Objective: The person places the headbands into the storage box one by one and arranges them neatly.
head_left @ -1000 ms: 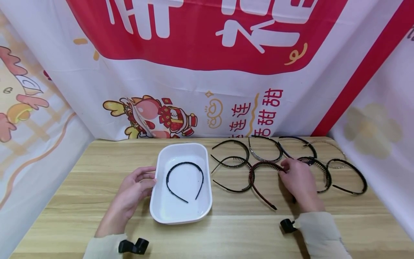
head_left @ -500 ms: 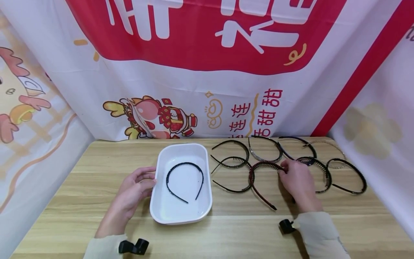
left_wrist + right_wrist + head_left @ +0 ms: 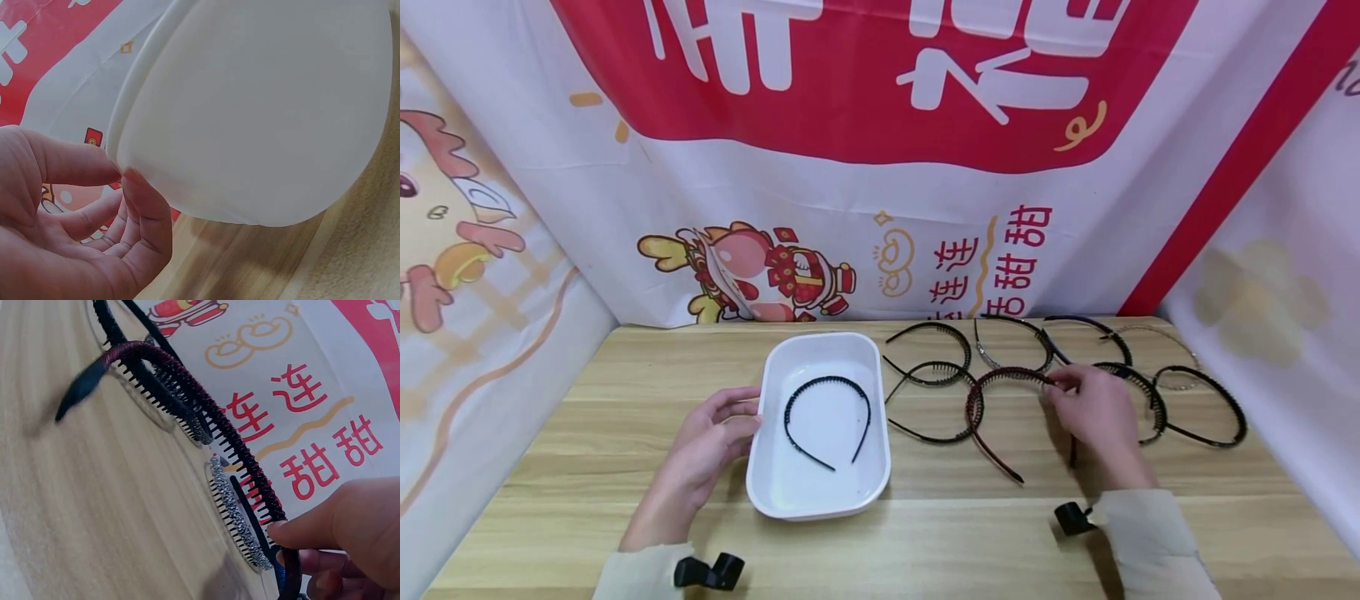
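My left hand [image 3: 718,446] pinches the left rim of a white plastic tray [image 3: 827,429] between thumb and finger; the left wrist view shows the tray's outer wall [image 3: 262,125] close up. Inside the tray lies one thin black headband [image 3: 829,379]. My right hand [image 3: 1096,421] grips one side of a dark red toothed headband [image 3: 995,454], thumb against fingers. In the right wrist view this headband [image 3: 250,472] is tilted, its free tip pointing away from the hand. Its held end is partly hidden by the hand.
Several more headbands lie on the wooden table [image 3: 955,542] around my right hand: black toothed ones [image 3: 940,439], one with silver glitter [image 3: 234,512], and a plain black one [image 3: 1206,443] at far right. Printed cloth [image 3: 880,242] hangs behind the table and at both sides.
The dark red headband has shifted slightly left in my right hand, and its far leg now shows beside the fingers. The left hand and tray have stayed in place.
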Demonstrator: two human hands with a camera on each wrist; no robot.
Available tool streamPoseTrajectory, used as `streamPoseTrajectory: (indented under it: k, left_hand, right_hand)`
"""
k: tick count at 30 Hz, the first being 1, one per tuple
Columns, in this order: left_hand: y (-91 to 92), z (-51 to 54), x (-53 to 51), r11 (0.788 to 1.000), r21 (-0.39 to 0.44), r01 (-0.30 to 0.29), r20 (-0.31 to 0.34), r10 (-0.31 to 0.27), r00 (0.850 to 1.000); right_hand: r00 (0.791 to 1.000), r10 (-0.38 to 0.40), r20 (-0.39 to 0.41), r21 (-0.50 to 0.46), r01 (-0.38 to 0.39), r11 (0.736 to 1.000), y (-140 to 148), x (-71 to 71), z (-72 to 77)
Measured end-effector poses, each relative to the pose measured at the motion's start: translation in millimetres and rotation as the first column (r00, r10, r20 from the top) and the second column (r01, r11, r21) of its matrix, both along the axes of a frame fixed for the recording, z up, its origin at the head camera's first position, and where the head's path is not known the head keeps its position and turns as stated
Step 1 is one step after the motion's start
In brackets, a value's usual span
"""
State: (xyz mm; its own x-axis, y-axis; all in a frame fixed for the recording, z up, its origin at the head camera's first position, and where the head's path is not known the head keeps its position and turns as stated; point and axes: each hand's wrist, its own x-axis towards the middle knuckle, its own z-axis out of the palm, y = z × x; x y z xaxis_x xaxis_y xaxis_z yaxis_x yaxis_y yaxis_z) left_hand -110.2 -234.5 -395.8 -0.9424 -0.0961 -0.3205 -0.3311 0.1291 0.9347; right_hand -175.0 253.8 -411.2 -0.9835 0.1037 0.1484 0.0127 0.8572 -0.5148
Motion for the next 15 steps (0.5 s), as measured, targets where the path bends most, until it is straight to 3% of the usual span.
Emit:
streamPoseTrajectory:
  k: [12,15]
  left_hand:
    - [-0.7,-0.5,0.0,1.000,0.001,-0.001,0.009,0.001,1.000]
    - [-0.9,0.0,-0.1,1.000,-0.001,0.000,0.012,0.000,1.000]
  right_hand:
    - [0.999,0.027,0.042,-0.177,-0.019,0.984,5.6,0.9,6.4]
    - [0.998,0.022,0.061,-0.179,-0.010,0.984,8.4,0.5,9.2]
